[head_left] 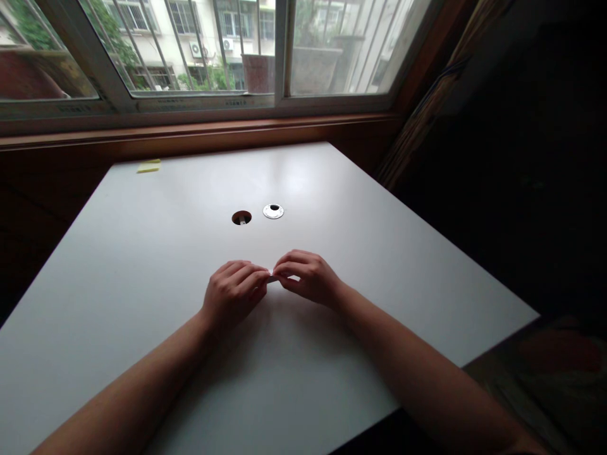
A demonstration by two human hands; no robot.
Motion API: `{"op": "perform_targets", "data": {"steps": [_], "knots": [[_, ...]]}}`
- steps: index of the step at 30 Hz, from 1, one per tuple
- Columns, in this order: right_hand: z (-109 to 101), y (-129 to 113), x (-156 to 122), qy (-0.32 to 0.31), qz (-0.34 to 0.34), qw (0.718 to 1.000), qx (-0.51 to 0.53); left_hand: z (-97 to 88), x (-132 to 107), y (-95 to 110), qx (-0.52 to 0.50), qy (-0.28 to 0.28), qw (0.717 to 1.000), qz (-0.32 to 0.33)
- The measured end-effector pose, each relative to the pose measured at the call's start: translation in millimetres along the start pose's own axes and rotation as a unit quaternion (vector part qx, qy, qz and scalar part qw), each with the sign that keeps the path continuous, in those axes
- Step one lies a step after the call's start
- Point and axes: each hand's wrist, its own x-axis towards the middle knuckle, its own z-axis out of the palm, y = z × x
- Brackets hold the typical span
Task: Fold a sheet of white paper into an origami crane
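My left hand point(233, 289) and my right hand point(306, 275) meet fingertip to fingertip just above the white table point(142, 265). Both are pinched shut on a small white piece point(271, 272), too tiny to name, that shows only as a sliver between the fingertips. Both forearms reach in from the bottom edge of the view.
A round cable hole point(241, 217) is cut in the table beyond my hands, with its white cover ring point(274, 211) lying beside it. A small yellow scrap point(148, 166) lies at the far left edge. A wooden sill and barred window run along the back.
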Motion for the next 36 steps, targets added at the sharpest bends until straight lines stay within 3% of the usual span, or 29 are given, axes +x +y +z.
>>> {"op": "perform_targets", "data": {"steps": [7, 28, 36], "knots": [[-9.4, 4.1, -1.5, 0.043, 0.026, 0.998, 0.039, 0.7, -0.3, -5.5, 0.003, 0.023, 0.999, -0.037], [-26.1, 10.9, -5.3, 0.051, 0.074, 0.993, 0.08, -1.9, -2.6, -12.0, 0.028, 0.026, 0.998, -0.051], [-26.5, 14.6, -6.1, 0.068, 0.079, 0.99, 0.092, -2.1, -4.7, -17.9, 0.014, 0.04, 0.995, -0.088]]}}
